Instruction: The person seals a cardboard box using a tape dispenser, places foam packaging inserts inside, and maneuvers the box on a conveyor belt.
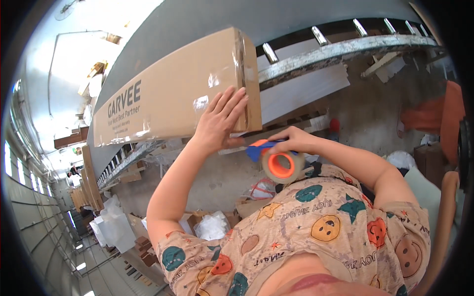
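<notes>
A long brown cardboard box point(173, 84) lies on a roller conveyor, with clear tape over its near right end. On the box's top, close to that end, my left hand point(221, 118) rests flat with its fingers stretched out. My right hand point(296, 140) grips a blue and orange tape dispenser point(256, 149) beside the box's near corner. A wide roll of clear tape on an orange core point(280, 165) sits in the dispenser, close to my shirt. The palm side of the right hand's grip is hidden.
The conveyor's metal rail and rollers point(320, 36) run on to the right past the box. White sheets point(306, 91) lie beyond the rail. Plastic wrap point(212, 226) and cartons are on the floor below. An orange-red piece point(432, 116) stands at far right.
</notes>
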Available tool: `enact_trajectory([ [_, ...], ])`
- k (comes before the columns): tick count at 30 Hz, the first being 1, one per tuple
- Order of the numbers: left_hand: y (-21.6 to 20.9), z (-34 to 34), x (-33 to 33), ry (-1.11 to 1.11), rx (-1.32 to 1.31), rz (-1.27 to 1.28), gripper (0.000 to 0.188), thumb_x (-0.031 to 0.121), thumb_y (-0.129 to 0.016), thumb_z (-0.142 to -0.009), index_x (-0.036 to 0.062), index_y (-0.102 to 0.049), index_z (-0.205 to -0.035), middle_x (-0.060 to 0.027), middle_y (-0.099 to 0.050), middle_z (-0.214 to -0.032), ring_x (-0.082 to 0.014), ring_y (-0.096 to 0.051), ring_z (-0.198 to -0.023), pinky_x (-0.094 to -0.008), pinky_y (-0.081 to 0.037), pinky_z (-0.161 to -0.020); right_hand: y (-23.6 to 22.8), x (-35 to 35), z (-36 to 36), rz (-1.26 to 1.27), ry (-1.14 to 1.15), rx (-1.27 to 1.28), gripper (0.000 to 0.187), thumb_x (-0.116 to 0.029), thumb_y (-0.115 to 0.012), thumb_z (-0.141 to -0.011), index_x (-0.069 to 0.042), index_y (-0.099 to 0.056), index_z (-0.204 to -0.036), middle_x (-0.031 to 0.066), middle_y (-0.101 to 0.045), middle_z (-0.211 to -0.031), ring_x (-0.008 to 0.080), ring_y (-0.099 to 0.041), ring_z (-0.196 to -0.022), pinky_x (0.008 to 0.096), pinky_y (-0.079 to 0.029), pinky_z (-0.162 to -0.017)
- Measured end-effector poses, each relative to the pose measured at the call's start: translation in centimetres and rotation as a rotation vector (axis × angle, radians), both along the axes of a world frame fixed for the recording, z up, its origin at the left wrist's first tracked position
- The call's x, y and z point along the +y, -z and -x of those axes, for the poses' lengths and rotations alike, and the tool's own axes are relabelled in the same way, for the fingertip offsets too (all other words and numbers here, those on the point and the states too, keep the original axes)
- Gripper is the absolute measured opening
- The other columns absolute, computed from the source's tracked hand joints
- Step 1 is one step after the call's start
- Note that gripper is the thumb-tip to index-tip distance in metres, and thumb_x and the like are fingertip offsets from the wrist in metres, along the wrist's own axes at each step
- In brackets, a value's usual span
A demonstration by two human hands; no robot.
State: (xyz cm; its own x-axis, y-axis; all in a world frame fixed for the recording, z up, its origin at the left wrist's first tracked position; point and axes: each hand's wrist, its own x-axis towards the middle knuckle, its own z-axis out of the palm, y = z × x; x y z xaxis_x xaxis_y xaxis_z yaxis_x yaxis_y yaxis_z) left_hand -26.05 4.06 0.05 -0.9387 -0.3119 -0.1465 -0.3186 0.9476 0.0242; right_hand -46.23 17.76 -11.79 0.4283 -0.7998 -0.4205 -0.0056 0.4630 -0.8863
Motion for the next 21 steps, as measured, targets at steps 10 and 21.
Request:
enact_trajectory([
  [10, 2.4, 11.6, -18.2, -0.203, 0.16, 0.623, 0.052, 0.045, -0.046, -0.092, 0.0081, -0.051, -0.128, -0.01, -0.046, -0.138, -0.0283, -0.033, -0.134, -0.0431, -0.022, -0.111, -1.7, -10.5, 14.8, -0.114, 0.073, -0.134, 0.058, -0.033, -0.072, -0.073, 0.006, -0.062, -0.114, 0.0157, -0.064, -0.108, 0.0179, -0.062, -0.095, 0.0294, -0.046, -0.089],
  [21, 5.4, 8.3, -15.6, -0.944, 0.59, 0.293, 0.024, 0.013, -0.05, -0.092, -0.0019, -0.068, -0.099, -0.0178, -0.065, -0.106, -0.0329, -0.059, -0.108, -0.0371, -0.048, -0.091, 1.9, -40.2, 16.9, -0.289, 0.043, -0.452, 0.043, -0.039, -0.066, -0.08, -0.006, -0.061, -0.107, 0.0079, -0.066, -0.098, 0.017, -0.066, -0.085, 0.0343, -0.055, -0.08],
])
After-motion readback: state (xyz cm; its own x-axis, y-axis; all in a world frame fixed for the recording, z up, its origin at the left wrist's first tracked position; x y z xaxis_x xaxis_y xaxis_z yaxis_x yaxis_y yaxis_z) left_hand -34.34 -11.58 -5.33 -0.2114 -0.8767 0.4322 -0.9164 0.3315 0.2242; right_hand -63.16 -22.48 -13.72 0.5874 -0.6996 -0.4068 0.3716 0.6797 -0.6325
